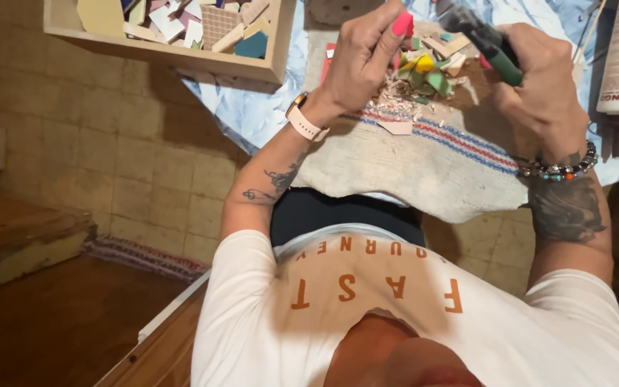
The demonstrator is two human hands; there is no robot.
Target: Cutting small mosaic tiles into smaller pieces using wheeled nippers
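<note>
Beige cloth (pixel 424 172) bears tile shards (pixel 424 75); left hand (pixel 363 61) pinches air, right hand (pixel 539 86) clamps green-handled nippers (pixel 492 44).

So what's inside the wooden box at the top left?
The wooden box holds loose flat tile pieces in cream, white, pink and teal. Its front wall hides the lower layers and bottom.

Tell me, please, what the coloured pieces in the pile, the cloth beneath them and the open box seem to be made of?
Coloured pieces: probably glazed ceramic tile, with hard broken edges and glossy faces. Cloth: coarse woven fabric, beige with red and blue stripes. Open box: pale unfinished wood, plain flat boards.
</note>
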